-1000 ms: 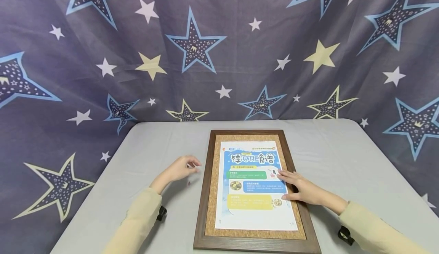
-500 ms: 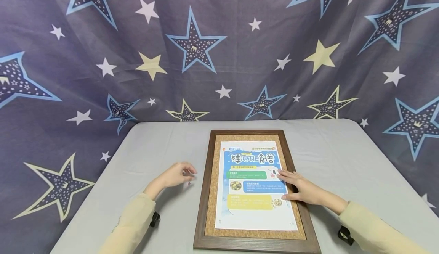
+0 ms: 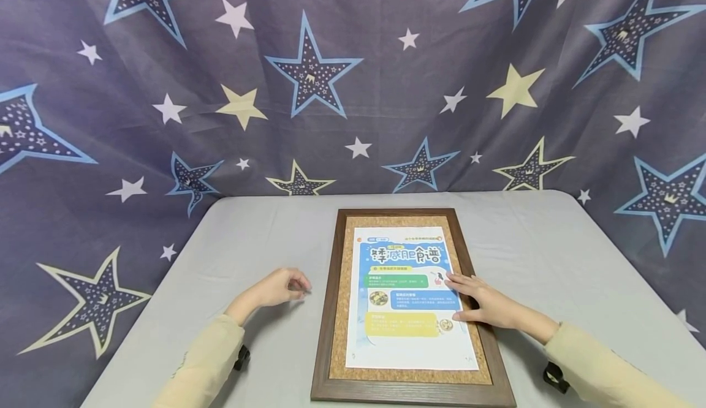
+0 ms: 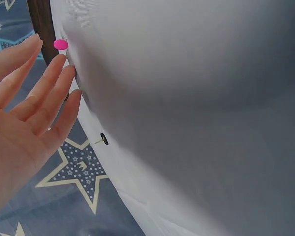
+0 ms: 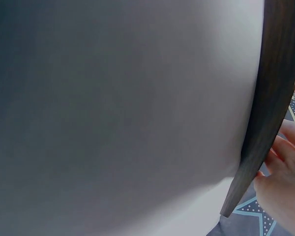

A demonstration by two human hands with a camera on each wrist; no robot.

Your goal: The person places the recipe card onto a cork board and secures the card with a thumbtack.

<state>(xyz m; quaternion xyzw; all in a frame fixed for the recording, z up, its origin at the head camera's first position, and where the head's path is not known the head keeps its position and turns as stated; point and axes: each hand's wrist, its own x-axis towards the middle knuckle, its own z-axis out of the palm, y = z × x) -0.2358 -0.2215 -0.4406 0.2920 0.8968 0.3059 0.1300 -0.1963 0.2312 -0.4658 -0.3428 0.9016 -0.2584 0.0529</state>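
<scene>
My left hand [image 3: 274, 287] is over the table, left of a framed cork board [image 3: 413, 376]. In the left wrist view its fingers are loosely extended, with their tips close to a pink thumbtack [image 4: 61, 44]. I cannot tell whether they touch it. Nearer the wrist, a black thumbtack [image 4: 104, 138] lies with its metal pin showing. In the head view the hand covers the tacks. A printed sheet [image 3: 410, 350] with blue, green and yellow panels lies flat on the cork. My right hand [image 3: 491, 306] rests over the board's right side, fingertips on the sheet's right edge.
Grey cloth covers the table [image 3: 265, 224]. A dark curtain with stars [image 3: 380, 89] hangs behind and on both sides. Black camera mounts sit under the left wrist [image 3: 241, 358] and right wrist [image 3: 555, 377]. The board's brown wooden frame [image 3: 328, 334] stands slightly raised.
My left hand has drawn back a little to the left and down, its fingers lowering over the spot where the pink thumbtack showed. My right hand, the sheet and the board stay still.
</scene>
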